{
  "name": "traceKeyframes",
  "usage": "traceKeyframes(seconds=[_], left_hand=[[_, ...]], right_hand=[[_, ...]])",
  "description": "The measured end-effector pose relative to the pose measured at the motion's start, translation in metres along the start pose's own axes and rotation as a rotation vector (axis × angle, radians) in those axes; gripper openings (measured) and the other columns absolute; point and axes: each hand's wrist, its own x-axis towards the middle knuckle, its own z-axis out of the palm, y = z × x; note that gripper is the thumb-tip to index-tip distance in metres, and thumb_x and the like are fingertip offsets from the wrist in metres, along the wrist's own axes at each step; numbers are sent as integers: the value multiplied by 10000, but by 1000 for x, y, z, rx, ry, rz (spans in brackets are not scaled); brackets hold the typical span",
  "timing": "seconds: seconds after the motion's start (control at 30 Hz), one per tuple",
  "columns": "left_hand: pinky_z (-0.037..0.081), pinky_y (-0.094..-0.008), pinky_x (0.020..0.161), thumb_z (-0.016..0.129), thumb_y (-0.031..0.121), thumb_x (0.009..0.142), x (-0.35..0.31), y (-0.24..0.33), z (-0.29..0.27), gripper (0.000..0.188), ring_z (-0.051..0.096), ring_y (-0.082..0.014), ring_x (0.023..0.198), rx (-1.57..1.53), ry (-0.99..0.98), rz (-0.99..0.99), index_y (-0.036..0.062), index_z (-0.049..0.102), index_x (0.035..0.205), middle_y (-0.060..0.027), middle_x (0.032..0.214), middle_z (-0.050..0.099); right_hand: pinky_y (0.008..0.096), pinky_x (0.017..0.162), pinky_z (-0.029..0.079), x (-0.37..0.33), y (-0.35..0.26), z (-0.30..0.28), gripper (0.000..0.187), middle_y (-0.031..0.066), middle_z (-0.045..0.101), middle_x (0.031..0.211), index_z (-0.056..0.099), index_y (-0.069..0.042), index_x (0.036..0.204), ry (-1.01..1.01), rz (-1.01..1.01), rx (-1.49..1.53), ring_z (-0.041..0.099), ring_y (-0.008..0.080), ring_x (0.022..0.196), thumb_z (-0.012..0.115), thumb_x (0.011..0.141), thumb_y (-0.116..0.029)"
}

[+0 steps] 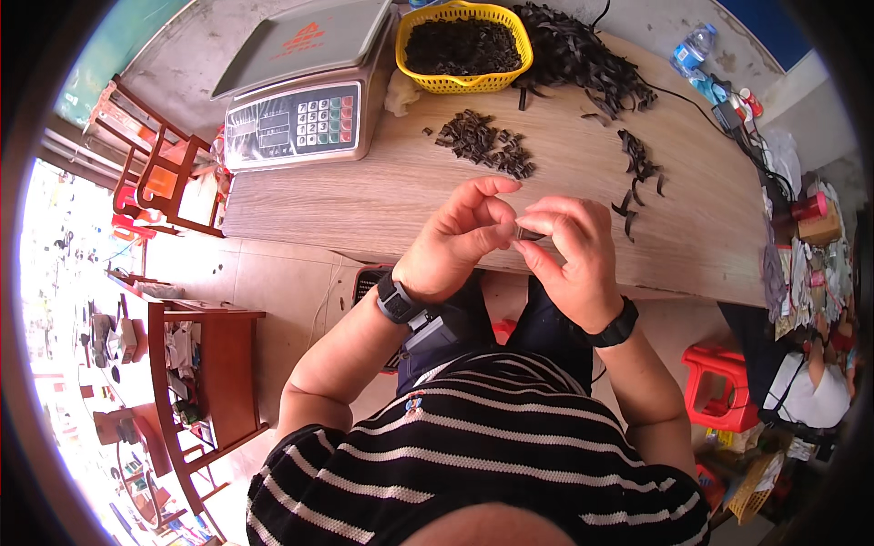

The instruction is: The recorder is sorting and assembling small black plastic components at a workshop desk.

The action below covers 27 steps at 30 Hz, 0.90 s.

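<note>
Above the near edge of the table, my two hands meet fingertip to fingertip around one small dark strip (530,235). My right hand (574,250) pinches it between thumb and fingers. The thumb and a finger of my left hand (464,232) are closed at its other end, partly covering it. Beyond my hands lies a loose pile of short dark folded pieces (482,143). To the right, a few longer black curved strips (636,168) are scattered over the wood. Farther back is a large tangled heap of black strips (583,59).
A yellow plastic basket (466,84) full of small black pieces stands at the back, beside a weighing scale (296,123) at the left. A water bottle (694,50) and cables (701,107) lie at the far right. A red stool (719,387) stands right of my legs.
</note>
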Motion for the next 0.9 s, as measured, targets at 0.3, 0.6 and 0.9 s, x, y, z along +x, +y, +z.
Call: traceKeyframes(seconds=[0.3, 0.6, 0.9], left_hand=[[489, -286, 882, 624, 40, 969, -3, 4, 0, 415, 616, -134, 972, -50, -13, 32, 48, 500, 1365, -41, 1036, 643], [472, -263, 835, 624, 141, 1001, -7, -24, 7, 180, 583, -105, 949, -353, -16, -7, 102, 612, 1176, -9, 1066, 643], [470, -309, 861, 629, 165, 998, -2, -17, -8, 115, 582, -127, 960, -251, -186, -69, 87, 605, 1078, -27, 1092, 622]], right_hand=[[385, 819, 429, -3, 0, -3, 250, 28, 665, 955, 642, -108, 969, 44, 8, 2, 614, 239, 875, 782, 767, -57], [357, 823, 484, -9, 0, 8, 237, 77, 662, 958, 644, -54, 986, 41, 238, 333, 620, 232, 852, 790, 800, -43], [369, 826, 489, -12, 0, 4, 237, 60, 651, 973, 650, -68, 970, -12, 172, 307, 605, 255, 935, 793, 781, -55]])
